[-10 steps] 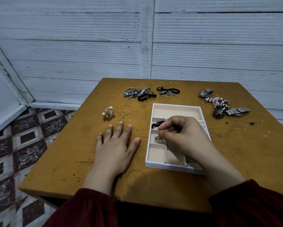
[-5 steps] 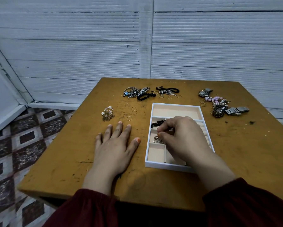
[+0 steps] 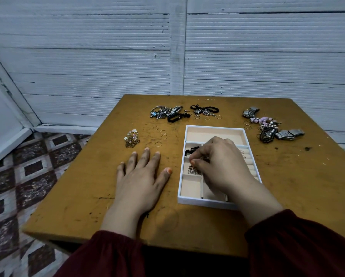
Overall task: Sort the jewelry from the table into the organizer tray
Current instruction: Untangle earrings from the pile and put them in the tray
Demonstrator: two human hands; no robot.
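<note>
Lower left of frame: patterned floor tiles (image 3: pixel 27 176). Table (image 3: pixel 77 206) left edge runs diagonally, open wood between it and left hand (image 3: pixel 139 180).
Flower chain cluster (image 3: pixel 131 137) centre-left; four loose thin rings (image 3: pixel 158 144) just right of it.
Left hand flat on table, fingers spread, holding nothing.
Organizer tray (image 3: pixel 215 127) at centre, beside left hand.
Right hand (image 3: pixel 221 166) over tray, fingers curled, pinching small metal piece (image 3: pixel 193 169) at left middle compartment.
Far edge: silver heap (image 3: pixel 165 112), black-cord heap (image 3: pixel 204 109), beaded heap (image 3: pixel 267 126) upper right.
Open wood right of tray.
White ribbed wall (image 3: pixel 87 56) behind.
</note>
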